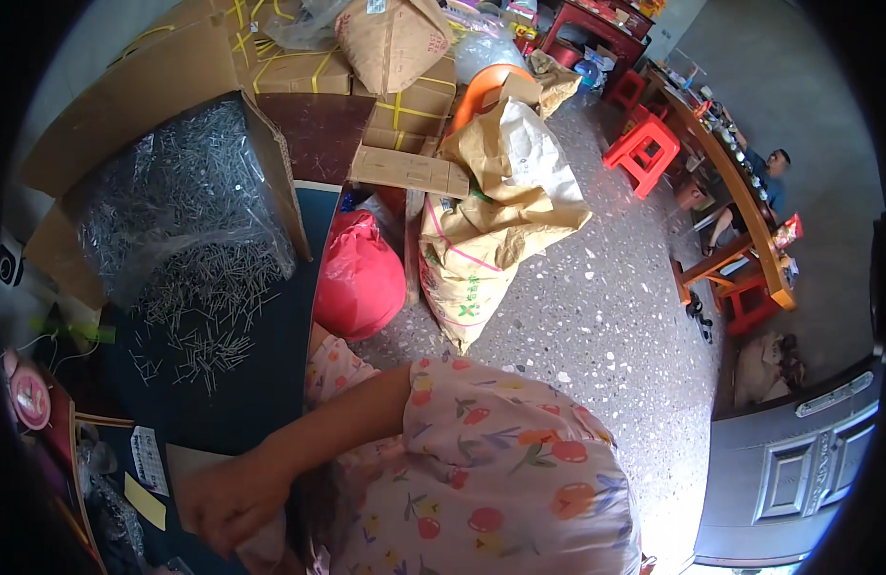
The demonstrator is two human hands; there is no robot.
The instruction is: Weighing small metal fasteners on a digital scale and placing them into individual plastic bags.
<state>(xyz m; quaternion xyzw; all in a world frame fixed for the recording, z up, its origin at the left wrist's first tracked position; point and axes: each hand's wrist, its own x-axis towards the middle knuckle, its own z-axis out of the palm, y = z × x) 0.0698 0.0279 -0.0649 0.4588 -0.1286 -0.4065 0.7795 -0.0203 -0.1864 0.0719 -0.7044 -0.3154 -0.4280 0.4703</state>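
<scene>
My right hand (234, 500) is low at the left, over the dark blue table top (261, 383). Its fingers bend downward and look closed, slightly blurred, and whatever they grip is hidden. Under and beside it is a pale sheet or bag (189, 465). My left hand does not show. Farther up the table, thin silvery nails (208, 355) lie loose in a heap. They spread from a clear plastic bag (174, 192) full of nails, inside a cardboard box (127, 105) tipped toward me. A yellow slip (145, 501) and a printed white card (149, 460) lie left of my hand.
Right of the table stand a red bag (361, 278) and a tall yellowish woven sack (472, 278) on the speckled floor (596, 316). Strapped cartons (304, 72) are stacked behind. A red stool (644, 149) and a person (774, 187) at a long wooden table (721, 163) are farther off.
</scene>
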